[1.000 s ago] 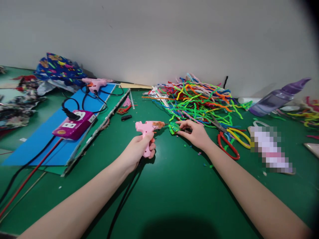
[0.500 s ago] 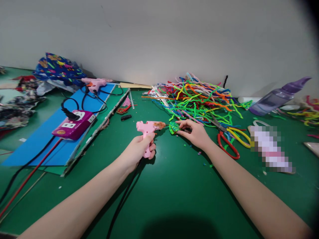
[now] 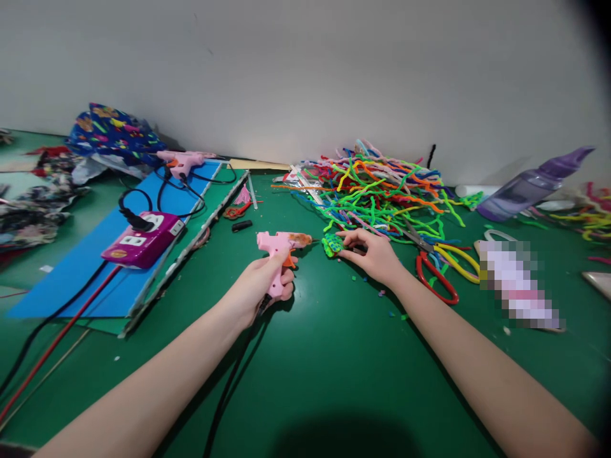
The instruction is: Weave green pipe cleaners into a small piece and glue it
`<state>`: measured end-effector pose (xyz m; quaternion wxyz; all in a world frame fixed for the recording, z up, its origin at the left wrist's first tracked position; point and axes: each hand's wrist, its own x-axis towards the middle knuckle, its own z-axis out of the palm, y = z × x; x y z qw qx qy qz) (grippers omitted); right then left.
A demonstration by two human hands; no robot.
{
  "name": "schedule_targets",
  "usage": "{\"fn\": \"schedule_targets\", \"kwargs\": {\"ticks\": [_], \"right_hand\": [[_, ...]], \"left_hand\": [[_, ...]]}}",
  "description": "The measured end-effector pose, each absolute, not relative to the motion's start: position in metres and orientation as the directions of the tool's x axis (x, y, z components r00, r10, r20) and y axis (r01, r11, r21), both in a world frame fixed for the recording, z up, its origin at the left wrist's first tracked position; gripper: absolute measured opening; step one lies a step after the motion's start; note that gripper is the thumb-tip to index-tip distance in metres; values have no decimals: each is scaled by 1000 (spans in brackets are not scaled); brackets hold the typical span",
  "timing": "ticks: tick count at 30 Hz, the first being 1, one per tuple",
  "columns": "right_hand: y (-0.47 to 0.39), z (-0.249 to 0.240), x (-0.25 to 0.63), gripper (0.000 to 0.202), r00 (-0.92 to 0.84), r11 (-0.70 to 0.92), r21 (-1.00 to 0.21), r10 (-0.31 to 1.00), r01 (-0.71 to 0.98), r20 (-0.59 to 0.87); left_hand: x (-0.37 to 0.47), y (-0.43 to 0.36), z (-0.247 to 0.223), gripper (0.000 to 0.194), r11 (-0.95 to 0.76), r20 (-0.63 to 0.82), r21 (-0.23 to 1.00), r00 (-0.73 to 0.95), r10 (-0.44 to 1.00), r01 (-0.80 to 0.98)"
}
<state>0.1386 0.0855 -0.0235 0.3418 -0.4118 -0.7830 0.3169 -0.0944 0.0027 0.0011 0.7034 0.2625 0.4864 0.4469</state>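
The left hand (image 3: pixel 255 283) is wrapped around the grip of a pink glue gun (image 3: pixel 281 240), fingers curled in a firm fist and the thumb lying along the near side. The orange trigger (image 3: pixel 290 259) shows at the front of the grip; I can't tell whether a finger is pressing it. The nozzle points right, its tip just beside a small green piece (image 3: pixel 330 245) flecked with blue; whether the two touch is too fine to make out.

That piece is in the right hand (image 3: pixel 375 256), which is nearly closed, thumb and forefinger pinching its right edge while the other fingers fold in behind. The hand is low over the green worktop (image 3: pixel 334 356), and the piece sits near the middle, in front of the heap of pipe cleaners (image 3: pixel 382 187). A few tiny scraps (image 3: pixel 382 293) lie just below the right wrist.

A black cord (image 3: pixel 263 305) runs from the base of the gun toward the near edge. To the right of the right hand lie red-and-yellow scissors (image 3: pixel 420 240), blades by the heap, with a purple bottle (image 3: pixel 525 191) leaning beyond. Off to the left, a purple power strip (image 3: pixel 147 247) rests on a blue sheet (image 3: pixel 81 280), with a second glue gun (image 3: pixel 184 159) at its far end.
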Motion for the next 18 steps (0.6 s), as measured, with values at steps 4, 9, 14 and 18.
{"fn": "schedule_targets", "kwargs": {"ticks": [4,9,14,18], "right_hand": [[86,-24,139,15,-430,461,-776,861,430,273],[86,-24,140,16,-435,453,-784,861,424,263],[87,-23,141,16,-444,445,-792,861,419,249],[87,-23,141,17,-442,445,-793,861,415,252]], "left_hand": [[-97,3,4,30,462,-423,757,192,886,-462],[-105,2,12,33,463,-378,712,267,887,-528],[-110,-1,21,27,350,-329,852,120,936,-389],[-117,1,26,31,155,-151,987,-103,983,38]]}}
